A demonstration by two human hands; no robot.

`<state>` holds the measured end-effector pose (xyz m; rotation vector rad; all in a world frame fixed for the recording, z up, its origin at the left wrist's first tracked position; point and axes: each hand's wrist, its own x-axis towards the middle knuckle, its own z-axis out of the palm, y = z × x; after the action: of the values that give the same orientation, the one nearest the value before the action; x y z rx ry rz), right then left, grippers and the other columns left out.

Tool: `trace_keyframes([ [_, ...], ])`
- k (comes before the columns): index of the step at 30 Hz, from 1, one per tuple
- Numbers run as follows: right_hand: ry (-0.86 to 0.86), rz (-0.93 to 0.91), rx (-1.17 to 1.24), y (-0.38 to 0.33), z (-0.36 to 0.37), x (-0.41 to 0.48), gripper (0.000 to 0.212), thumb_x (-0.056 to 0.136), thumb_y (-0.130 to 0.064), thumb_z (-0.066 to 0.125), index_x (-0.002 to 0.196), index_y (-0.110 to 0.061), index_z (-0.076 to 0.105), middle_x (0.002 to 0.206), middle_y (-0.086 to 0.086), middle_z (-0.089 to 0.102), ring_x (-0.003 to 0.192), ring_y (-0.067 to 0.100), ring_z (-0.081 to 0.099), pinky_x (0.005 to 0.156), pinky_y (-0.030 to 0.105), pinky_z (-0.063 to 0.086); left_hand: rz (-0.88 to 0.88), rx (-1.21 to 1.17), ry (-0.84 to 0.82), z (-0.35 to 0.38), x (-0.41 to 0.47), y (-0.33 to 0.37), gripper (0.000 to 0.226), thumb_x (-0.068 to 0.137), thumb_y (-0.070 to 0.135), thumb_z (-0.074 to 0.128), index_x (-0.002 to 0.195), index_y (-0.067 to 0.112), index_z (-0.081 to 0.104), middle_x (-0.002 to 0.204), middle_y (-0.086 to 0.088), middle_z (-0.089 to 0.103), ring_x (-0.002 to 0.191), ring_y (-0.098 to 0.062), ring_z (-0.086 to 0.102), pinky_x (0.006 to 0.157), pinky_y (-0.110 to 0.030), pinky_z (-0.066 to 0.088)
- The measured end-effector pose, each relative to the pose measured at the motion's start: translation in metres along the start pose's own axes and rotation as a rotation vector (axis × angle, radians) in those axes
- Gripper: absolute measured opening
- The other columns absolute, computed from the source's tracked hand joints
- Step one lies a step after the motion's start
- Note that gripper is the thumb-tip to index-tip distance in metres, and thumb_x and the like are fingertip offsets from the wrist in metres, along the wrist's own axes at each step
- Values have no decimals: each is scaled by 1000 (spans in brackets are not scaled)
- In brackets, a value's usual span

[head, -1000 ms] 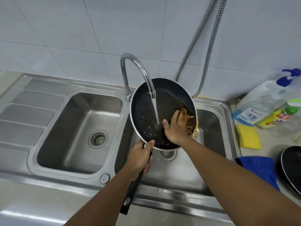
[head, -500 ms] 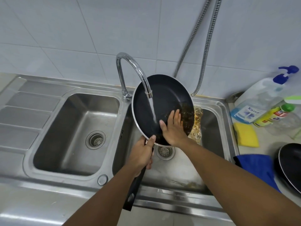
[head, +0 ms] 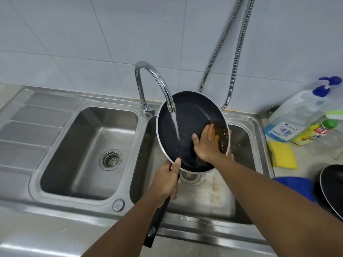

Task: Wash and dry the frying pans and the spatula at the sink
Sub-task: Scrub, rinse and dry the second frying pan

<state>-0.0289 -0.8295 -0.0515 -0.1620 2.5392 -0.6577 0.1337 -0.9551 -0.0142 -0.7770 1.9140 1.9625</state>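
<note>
Frying pan (head: 189, 117) is gripped by its near handle (head: 156, 223) in the left hand (head: 165, 182), right-rim residue (head: 221, 129) pressed under the flat right hand (head: 206, 143).

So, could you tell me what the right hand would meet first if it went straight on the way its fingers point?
Probably the brown residue just ahead of it, then the right rim of the frying pan. The right hand lies flat inside the pan, pointing up and right; depth is unclear.
</note>
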Motion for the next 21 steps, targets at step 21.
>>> trace_keyframes([
  [21,-182,-772,-105,-14,33,-35,55,110,-26,31,161,-36,13,169,-16,-5,154,8,-17,127,43,-4,-15,122,47,-17,7,2,42,108,53,35,120,20,56,64,-3,52,42,-14,42,41,-25,37],
])
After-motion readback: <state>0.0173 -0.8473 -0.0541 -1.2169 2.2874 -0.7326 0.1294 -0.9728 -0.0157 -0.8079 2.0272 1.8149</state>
